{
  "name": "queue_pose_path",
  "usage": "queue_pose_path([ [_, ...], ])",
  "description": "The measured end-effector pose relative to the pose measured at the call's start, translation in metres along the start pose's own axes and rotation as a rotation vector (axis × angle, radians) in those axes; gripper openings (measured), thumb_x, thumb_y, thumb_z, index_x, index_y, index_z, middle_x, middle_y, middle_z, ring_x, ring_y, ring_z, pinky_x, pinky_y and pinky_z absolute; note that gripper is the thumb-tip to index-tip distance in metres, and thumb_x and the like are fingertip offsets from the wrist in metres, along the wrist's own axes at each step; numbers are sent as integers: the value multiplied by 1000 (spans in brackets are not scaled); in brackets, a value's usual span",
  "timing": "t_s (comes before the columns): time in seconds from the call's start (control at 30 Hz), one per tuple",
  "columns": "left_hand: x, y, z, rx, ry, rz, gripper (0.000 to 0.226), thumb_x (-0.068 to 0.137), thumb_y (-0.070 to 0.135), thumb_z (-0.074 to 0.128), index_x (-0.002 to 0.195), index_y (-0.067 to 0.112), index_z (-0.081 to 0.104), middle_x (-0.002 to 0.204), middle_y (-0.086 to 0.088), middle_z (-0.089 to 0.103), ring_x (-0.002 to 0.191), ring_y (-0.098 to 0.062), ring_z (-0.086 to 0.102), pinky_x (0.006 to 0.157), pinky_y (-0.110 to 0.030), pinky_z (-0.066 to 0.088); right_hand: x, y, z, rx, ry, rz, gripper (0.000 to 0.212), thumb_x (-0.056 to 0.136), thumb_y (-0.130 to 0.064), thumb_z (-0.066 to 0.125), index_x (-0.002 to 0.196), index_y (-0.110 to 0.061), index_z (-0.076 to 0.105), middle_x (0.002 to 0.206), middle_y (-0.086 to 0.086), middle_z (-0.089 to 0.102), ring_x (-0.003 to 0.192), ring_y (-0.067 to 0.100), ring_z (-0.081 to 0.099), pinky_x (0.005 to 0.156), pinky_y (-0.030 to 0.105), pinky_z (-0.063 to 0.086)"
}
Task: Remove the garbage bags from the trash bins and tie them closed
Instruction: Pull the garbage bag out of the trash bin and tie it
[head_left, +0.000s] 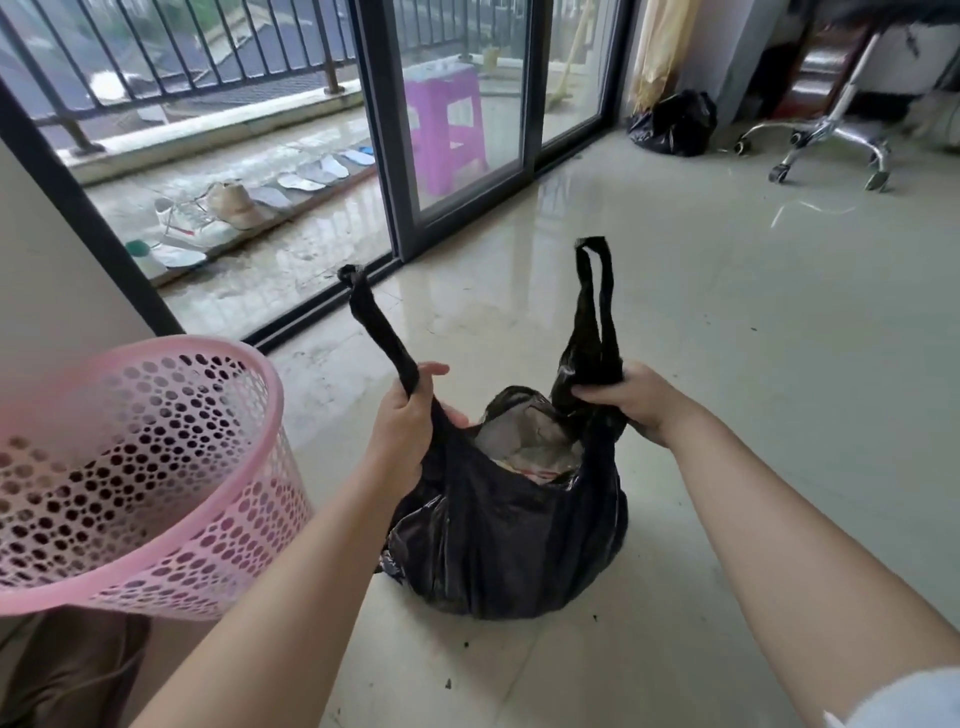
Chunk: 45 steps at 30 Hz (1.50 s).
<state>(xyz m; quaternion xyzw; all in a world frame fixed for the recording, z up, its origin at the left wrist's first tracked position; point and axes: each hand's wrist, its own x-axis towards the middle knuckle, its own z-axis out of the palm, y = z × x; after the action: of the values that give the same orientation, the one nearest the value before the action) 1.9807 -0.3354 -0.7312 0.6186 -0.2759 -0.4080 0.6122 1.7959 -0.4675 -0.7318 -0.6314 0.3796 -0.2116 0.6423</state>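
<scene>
While the black garbage bag (511, 530) sits on the floor beside the pink bin (140, 467), our left hand (410, 415) and right hand (636, 402) each clench a handle — soft, slippery film, likely light, so we grip low.

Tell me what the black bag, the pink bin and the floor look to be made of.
Black garbage bag: thin glossy plastic film, by its creases and sheen. Pink bin: likely moulded plastic, matte, its wall pierced with round holes. Floor: polished tile, probably ceramic or stone, since it mirrors the window light and shows grout lines.
</scene>
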Motion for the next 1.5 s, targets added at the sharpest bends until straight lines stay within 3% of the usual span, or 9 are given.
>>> queue_pose_path([
  [0.2, 1, -5, -9, -230, 97, -159, 36, 100, 31, 28, 72, 16, 45, 24, 5, 30, 27, -9, 47, 52, -27, 39, 13, -1, 26, 631, 235, 1, 37, 98, -17, 33, 65, -9, 47, 38, -4, 58, 38, 13, 58, 50, 27, 56],
  [0.37, 9, 0, -13, -486, 180, -182, 32, 100, 29, 27, 73, 14, 37, 26, 7, 23, 22, -8, 29, 43, -19, 42, 27, 5, 37, 613, 473, 167, 33, 95, -23, 36, 63, -18, 27, 31, -6, 23, 21, 6, 17, 34, 6, 22],
  [0.6, 7, -11, -16, -422, 49, -245, 37, 79, -18, 12, 76, 8, 38, 63, -4, 31, 52, -13, 32, 55, -24, 29, 25, 12, 38, 171, 234, 221, 22, 84, 5, 36, 72, 1, 54, 75, 13, 52, 68, 23, 50, 63, 27, 39],
  [0.77, 5, -13, -19, -396, -87, -246, 27, 97, -2, 28, 82, 4, 50, 75, -12, 66, 77, -21, 61, 71, -33, 47, 24, 21, 32, 83, 255, 108, 28, 95, -19, 43, 103, -1, 62, 104, 11, 62, 95, 24, 57, 91, 34, 43],
  [0.93, 6, -13, -11, -493, -109, -223, 33, 100, 22, 27, 73, 13, 43, 37, 5, 53, 43, -12, 62, 62, -32, 48, 20, 15, 42, 557, 218, 81, 65, 98, -39, 26, 45, -8, 49, 35, -1, 55, 32, 13, 53, 54, 27, 49],
  [1.03, 9, -22, -3, -424, -19, -290, 34, 100, 22, 28, 70, 12, 39, 28, 6, 31, 25, -7, 35, 49, -24, 44, 18, 19, 53, 343, 183, 124, 50, 95, -46, 32, 54, -15, 30, 25, -9, 23, 21, 6, 21, 33, 12, 30],
  [1.17, 13, -30, -3, -148, 38, -453, 32, 98, 8, 28, 66, 10, 35, 28, 6, 24, 20, -5, 20, 35, -19, 34, 18, 19, 64, 28, -44, 187, 28, 92, -55, 28, 86, -34, 46, 54, -8, 25, 44, 8, 19, 34, 13, 22],
  [1.37, 12, -14, -16, -3, -200, -580, 27, 89, 6, 41, 65, 13, 30, 38, 3, 34, 26, -6, 30, 32, -11, 30, 16, 0, 74, -590, 107, -125, 45, 98, -20, 32, 54, -16, 26, 53, 0, 28, 50, 12, 26, 48, 22, 21],
  [1.5, 9, -8, -21, -36, -276, -567, 36, 87, 47, 47, 67, 18, 43, 45, 6, 36, 32, -5, 33, 38, -13, 29, 9, -6, 80, -712, 38, -264, 44, 96, -15, 41, 53, -13, 33, 50, -1, 30, 50, 13, 29, 47, 18, 27],
])
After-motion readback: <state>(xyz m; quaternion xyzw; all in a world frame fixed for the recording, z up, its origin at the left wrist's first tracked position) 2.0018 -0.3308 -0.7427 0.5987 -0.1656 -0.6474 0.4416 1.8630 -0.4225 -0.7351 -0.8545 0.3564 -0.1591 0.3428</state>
